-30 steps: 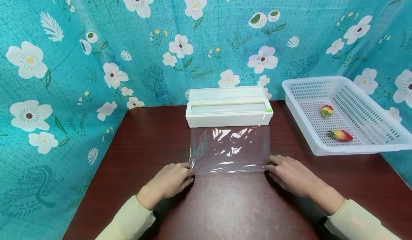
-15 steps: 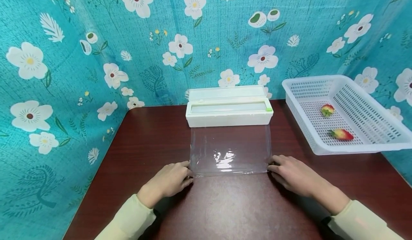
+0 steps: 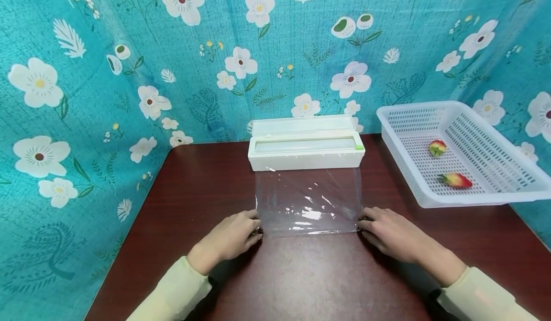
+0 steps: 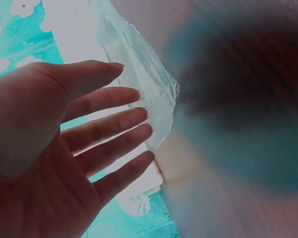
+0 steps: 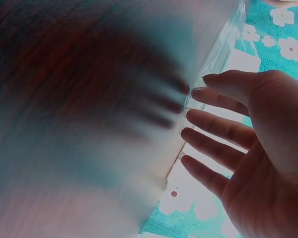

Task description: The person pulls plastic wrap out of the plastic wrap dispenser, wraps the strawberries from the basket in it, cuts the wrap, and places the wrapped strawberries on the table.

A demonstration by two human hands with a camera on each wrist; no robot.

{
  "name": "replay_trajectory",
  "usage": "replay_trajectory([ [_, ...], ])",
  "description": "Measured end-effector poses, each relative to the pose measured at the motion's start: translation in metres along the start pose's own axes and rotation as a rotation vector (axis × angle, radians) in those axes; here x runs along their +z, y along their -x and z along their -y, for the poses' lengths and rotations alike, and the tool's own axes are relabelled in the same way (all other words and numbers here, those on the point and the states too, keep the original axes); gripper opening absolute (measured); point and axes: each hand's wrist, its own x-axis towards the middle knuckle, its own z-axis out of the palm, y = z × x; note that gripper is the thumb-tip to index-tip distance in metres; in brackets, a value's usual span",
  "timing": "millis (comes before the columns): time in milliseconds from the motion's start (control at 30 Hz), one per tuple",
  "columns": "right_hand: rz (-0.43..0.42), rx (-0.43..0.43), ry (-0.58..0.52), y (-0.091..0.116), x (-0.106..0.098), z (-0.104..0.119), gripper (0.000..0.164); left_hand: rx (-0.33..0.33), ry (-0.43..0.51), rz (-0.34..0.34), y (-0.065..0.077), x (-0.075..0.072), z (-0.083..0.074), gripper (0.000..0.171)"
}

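A clear sheet of plastic wrap (image 3: 307, 201) runs from the front of a white cling film box (image 3: 306, 160) toward me over the dark table. My left hand (image 3: 232, 235) is at the sheet's near left corner. Its fingers look nearly straight in the left wrist view, thumb apart from the forefinger, the wrap (image 4: 149, 74) just behind the fingertips; contact is hard to tell. At the near right corner, my right hand (image 3: 387, 232) pinches the wrap's edge (image 5: 221, 54) between thumb and forefinger, its other fingers extended.
The box's translucent lid (image 3: 303, 126) stands up behind it, and a green slider (image 3: 359, 147) sits at its right end. A white plastic basket (image 3: 486, 198) at the right holds two strawberries (image 3: 457, 181). Floral cloth (image 3: 206, 72) hangs behind the reddish-brown table (image 3: 301, 278).
My left hand has shifted slightly right and forward at the wrap's corner. Since a second ago my right hand has moved slightly right. The sheet's creases and glints have changed; the box stays put.
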Motion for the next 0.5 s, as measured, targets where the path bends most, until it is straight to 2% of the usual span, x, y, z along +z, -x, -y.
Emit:
replay_trajectory([
  [133, 0.020, 0.017, 0.008, -0.001, 0.001, 0.000, 0.014, 0.025, 0.035, 0.041, -0.003, 0.004, 0.000, 0.009],
  [267, 0.034, 0.026, 0.029, -0.003, 0.002, -0.001, 0.013, 0.033, 0.037, 0.043, -0.006, 0.007, 0.002, 0.011],
  [500, 0.064, 0.053, 0.024, -0.008, 0.002, -0.007, 0.018, 0.010, 0.050, 0.067, -0.013, 0.008, 0.008, 0.013],
])
